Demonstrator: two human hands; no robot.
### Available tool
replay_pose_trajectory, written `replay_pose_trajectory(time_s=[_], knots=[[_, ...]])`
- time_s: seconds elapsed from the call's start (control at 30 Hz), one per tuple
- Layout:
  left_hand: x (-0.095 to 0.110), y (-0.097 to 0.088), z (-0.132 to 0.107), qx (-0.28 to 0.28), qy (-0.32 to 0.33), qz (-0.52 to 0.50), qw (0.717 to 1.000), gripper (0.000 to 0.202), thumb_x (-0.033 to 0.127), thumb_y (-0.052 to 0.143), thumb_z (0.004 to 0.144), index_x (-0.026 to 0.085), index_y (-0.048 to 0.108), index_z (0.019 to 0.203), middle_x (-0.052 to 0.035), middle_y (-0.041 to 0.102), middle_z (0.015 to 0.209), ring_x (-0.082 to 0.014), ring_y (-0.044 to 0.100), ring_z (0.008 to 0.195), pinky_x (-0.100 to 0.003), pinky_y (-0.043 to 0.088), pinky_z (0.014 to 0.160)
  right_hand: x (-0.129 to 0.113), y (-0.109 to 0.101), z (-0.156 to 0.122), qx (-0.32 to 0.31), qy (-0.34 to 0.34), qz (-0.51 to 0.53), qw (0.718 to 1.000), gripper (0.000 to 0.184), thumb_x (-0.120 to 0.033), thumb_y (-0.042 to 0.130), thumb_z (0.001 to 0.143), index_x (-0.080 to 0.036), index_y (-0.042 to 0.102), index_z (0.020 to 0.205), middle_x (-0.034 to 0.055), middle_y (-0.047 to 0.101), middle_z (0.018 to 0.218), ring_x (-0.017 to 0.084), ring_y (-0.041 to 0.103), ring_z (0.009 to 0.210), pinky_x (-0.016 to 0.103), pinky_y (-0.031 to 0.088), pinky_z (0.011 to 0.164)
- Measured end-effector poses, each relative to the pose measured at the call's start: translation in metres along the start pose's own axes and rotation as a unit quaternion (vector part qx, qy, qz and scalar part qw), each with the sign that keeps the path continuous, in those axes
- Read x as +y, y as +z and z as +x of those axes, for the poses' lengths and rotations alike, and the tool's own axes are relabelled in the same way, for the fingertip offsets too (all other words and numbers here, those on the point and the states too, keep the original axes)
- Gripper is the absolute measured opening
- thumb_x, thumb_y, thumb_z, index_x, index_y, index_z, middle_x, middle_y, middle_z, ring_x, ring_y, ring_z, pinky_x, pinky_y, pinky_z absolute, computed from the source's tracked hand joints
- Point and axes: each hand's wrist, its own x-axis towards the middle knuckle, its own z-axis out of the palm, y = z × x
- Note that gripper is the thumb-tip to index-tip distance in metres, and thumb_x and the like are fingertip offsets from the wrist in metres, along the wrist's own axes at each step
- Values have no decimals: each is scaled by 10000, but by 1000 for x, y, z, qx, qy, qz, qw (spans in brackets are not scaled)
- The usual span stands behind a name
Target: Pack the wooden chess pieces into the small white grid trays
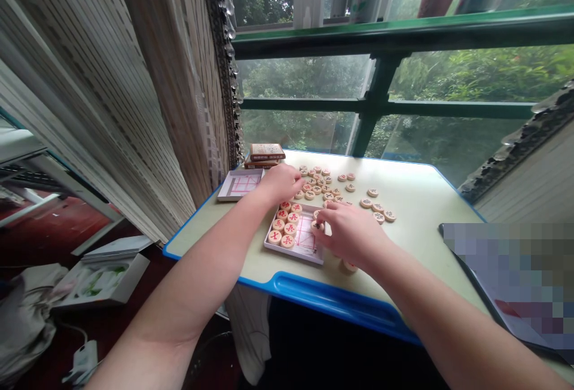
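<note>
A shallow white box [292,251] on the table holds two columns of Chinese chess pieces with red characters [287,241] along its left side. At its right side, my right hand [347,228] has its fingers closed on a Chinese chess piece [317,227] with a dark mark. Another piece sits just behind that one. My left hand [283,183] is beyond the box, its fingers bent together beside the loose pieces [317,189]; whatever they hold is hidden. Part of a piece [350,266] shows under my right wrist.
A white box lid or tray with red grid lines [242,183] lies at the table's left, in front of stacked small boxes [267,152]. More pieces [378,206] are scattered to the right. A dark-edged, blurred-out object [502,282] lies at the right edge. The window stands behind.
</note>
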Motion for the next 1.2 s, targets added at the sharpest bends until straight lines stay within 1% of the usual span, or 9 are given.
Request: replay_pose_trajectory(time_s=[0.1,0.23,0.4,0.47,0.67,0.83,1.03,1.2], knots=[[1,2,0,-12,-2,6,1000,354,357,438,868,165,699,725,-95,702,795,-206,620,789,-303,466,739,0,0,0,-1,-4,-2,1000,217,-354,526,828,-231,702,855,47,663,894,197,614,844,272,388,589],[4,3,0,-19,12,-6,1000,338,334,441,869,164,703,738,-98,708,816,-212,626,803,-317,475,766,0,-1,0,5,-4,-8,1000,234,-351,511,846,-228,710,845,53,673,893,194,619,846,273,393,601],[5,3,0,-12,20,-38,999,271,283,468,852,187,714,912,-74,722,908,-209,626,894,-317,475,833,-1,-2,0,2,-2,-14,1000,243,-342,494,850,-223,706,840,58,679,904,195,619,829,272,390,602],[5,4,0,-17,25,-47,998,272,267,470,847,192,712,944,-69,722,939,-210,627,915,-317,473,850,0,-1,0,3,-2,-15,1000,242,-345,495,848,-224,704,848,58,683,900,195,621,828,268,385,596],[4,4,0,-20,16,-50,998,271,279,489,834,180,717,939,-85,715,979,-225,624,952,-334,467,877,1,2,0,19,-3,-18,1000,249,-371,492,854,-237,703,848,46,689,889,200,626,831,264,387,588],[3,3,0,-23,12,-42,999,268,301,500,835,183,720,933,-89,717,961,-226,624,946,-340,467,878,1,0,-1,2,12,-11,1000,227,-366,511,850,-249,705,877,52,687,924,191,628,855,262,399,597],[4,5,0,-29,18,-49,998,268,298,499,838,186,724,931,-81,718,956,-223,620,958,-340,463,898,0,0,1,-6,25,4,1000,188,-325,525,845,-245,694,866,50,689,929,194,629,848,256,395,596],[10,12,0,-25,44,-78,996,295,290,494,845,199,712,1023,-70,690,1035,-217,592,1005,-332,463,913,-2,-1,1,-6,37,21,999,175,-308,535,834,-248,697,865,44,694,929,187,624,846,251,381,585]])
